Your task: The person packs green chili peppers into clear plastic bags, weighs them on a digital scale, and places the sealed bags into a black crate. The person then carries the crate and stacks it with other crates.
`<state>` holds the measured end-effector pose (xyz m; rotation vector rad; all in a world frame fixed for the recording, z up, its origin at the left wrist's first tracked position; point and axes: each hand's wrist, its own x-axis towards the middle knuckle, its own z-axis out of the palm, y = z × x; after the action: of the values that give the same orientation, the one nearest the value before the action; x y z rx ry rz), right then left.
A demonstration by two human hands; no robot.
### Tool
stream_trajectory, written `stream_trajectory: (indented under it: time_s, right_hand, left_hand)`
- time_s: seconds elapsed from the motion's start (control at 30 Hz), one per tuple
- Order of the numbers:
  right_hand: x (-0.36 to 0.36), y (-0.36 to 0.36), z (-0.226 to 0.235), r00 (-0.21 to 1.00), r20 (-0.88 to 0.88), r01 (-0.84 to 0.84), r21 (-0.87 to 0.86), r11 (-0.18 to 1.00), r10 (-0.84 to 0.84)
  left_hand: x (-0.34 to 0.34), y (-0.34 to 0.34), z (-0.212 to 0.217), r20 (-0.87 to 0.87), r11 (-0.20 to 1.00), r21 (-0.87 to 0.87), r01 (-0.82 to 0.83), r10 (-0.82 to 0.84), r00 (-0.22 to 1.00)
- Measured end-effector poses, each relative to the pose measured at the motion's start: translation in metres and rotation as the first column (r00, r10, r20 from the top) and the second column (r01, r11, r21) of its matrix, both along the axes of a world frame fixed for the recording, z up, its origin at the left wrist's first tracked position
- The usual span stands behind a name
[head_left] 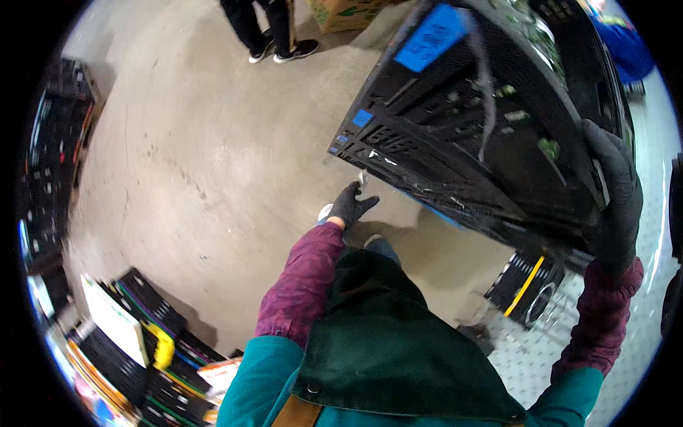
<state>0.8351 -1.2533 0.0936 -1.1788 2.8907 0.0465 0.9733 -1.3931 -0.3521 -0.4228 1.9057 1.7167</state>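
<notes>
A black plastic crate (455, 142) is held up tilted at the right, with blue tape pieces (433, 37) on its outer face. Green leafy stuff (544, 35) shows through the crate's slots and at its upper right. My right hand (615, 192), in a black glove, grips the crate's right edge. Below the crate's left corner is my left hand (350, 206), also gloved in black, its thumb and fingers apart. A small whitish scrap (363, 178) is at its fingertips; I cannot tell whether it touches them.
Stacked black crates (60, 156) stand along the left. More crates (163, 349), one with a yellow piece, are at the lower left. A person's legs (274, 32) and a cardboard box (345, 14) are far ahead. Another black crate (523, 285) lies low at the right.
</notes>
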Motion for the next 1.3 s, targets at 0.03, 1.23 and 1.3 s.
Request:
stream_trajectory:
  time_s: [0.03,1.23,1.3]
  right_hand:
    - [-0.007,-0.003,-0.003,0.995,0.101,-0.020,-0.084,0.996,0.029]
    - [0.026,0.026,0.027,0.926,0.106,0.377,-0.308,0.874,-0.362]
    - [0.037,0.005,0.012,0.931,0.061,0.354,-0.381,0.854,-0.359]
  left_hand:
    - [-0.003,0.006,-0.006,0.001,0.994,0.046,-0.098,0.098,0.995]
    - [-0.033,0.082,-0.008,-0.315,0.534,0.136,-0.835,0.822,0.474]
    - [-0.024,0.103,-0.046,-0.152,0.443,0.257,-0.859,0.896,0.417]
